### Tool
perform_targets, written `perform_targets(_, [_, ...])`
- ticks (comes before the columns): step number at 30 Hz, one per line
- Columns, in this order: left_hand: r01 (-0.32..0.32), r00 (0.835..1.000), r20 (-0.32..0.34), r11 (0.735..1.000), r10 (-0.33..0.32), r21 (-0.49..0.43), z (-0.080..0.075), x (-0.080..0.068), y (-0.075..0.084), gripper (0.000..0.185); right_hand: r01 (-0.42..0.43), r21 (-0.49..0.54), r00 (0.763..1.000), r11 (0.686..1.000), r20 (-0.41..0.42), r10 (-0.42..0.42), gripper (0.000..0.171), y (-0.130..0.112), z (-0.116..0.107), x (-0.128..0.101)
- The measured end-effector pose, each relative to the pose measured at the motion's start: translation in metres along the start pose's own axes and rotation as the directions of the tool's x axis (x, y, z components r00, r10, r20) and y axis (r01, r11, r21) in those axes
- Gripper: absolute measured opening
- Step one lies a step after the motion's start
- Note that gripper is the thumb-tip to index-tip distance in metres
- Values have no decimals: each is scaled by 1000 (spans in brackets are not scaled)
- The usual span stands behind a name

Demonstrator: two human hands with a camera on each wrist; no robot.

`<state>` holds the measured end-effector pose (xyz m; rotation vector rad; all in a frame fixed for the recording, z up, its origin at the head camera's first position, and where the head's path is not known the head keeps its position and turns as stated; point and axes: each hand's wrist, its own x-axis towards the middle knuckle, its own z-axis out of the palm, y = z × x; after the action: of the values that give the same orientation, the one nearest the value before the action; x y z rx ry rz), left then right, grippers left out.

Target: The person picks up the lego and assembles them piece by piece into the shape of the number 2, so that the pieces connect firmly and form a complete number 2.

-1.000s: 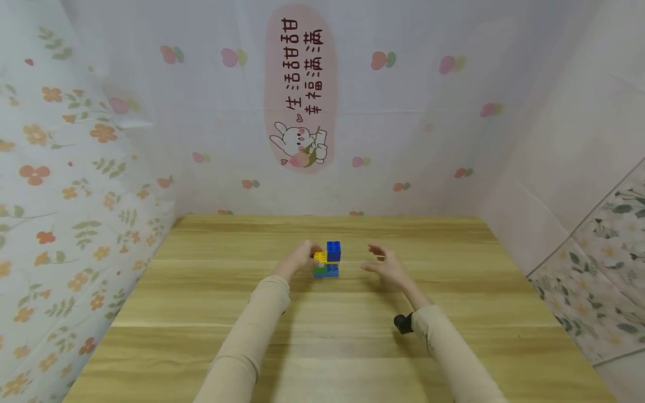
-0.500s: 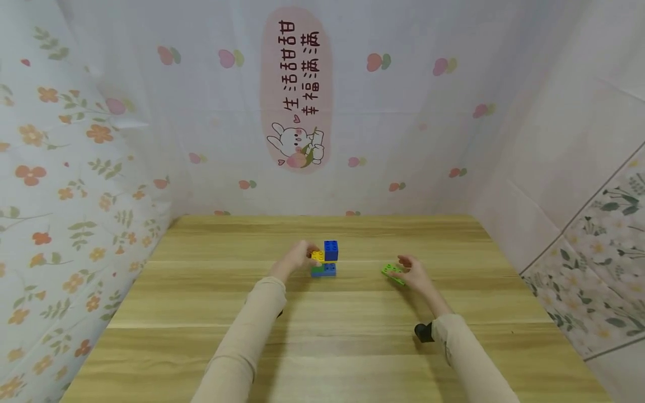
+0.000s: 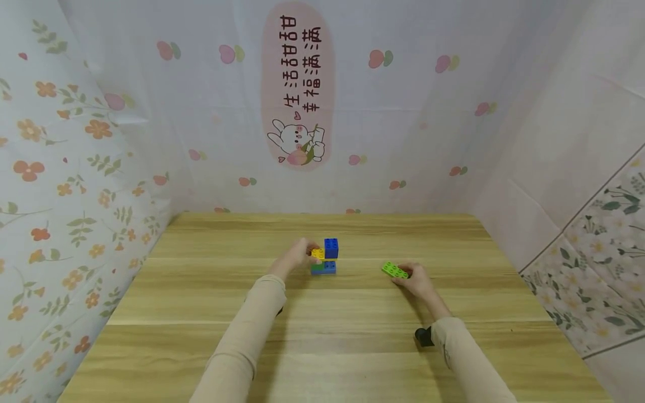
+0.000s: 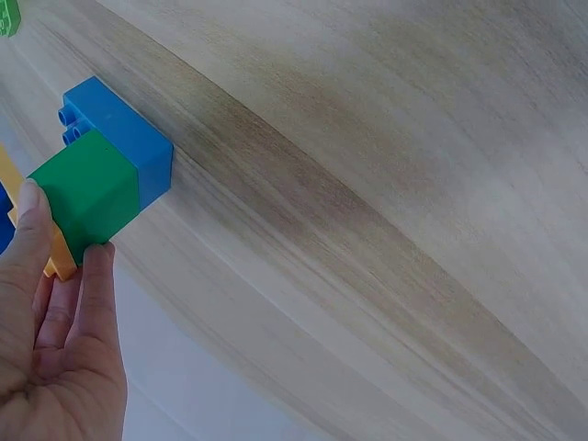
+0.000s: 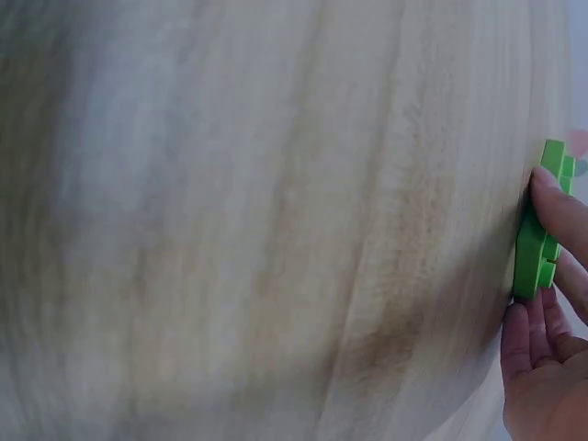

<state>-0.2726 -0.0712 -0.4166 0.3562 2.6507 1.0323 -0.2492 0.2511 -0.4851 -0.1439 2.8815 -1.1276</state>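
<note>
Near the table's middle stands a small stack of toy building bricks. A light-blue brick (image 3: 328,270) is at its base, with a green brick (image 4: 92,188) on one end. Above lies a yellow brick (image 3: 318,253), and a dark-blue brick (image 3: 331,248) tops its right side. My left hand (image 3: 296,258) holds the stack from the left, its thumb at the yellow and green bricks and its fingers on the opposite side. To the right, my right hand (image 3: 419,281) pinches the right end of a flat lime-green brick (image 3: 395,270). Whether that brick touches the table is unclear.
The wooden table (image 3: 322,347) runs back to a hanging printed cloth (image 3: 423,145). Floral cloth (image 3: 75,184) hangs along the left side. A black wrist camera (image 3: 424,336) sits at the right sleeve cuff.
My right hand has moved right, from beside the stack to the lime-green brick, and now pinches it. That brick has turned slightly. My left hand stays at the stack.
</note>
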Motion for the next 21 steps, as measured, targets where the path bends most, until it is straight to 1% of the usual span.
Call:
perform_targets(4, [6,1000,-2,1000,-6,-2,0,0,-1,40,5,-5,1000,1000,-2,-5,41,0,1,1])
perform_targets(10, [20,1000,-5,1000,-20,-17,1,1,-2,40,-71,41,997,997,39,70,46,-9,0,6])
perform_targets(12, [26,1000,-6,999,-26,-28,1,1,-2,40,-80,52,996,995,55,77,49,-15,0,9])
perform_targets(15, [27,1000,-4,999,-27,-36,1,2,-2,40,-74,71,995,995,66,69,52,-25,-1,12])
perform_targets(18, [23,1000,1,999,-23,-41,2,2,-3,41,-58,72,997,996,55,54,51,-33,0,16])
perform_targets(21, [17,1000,-1,999,-17,-45,2,3,-3,41,-22,71,999,997,48,18,49,-42,0,21])
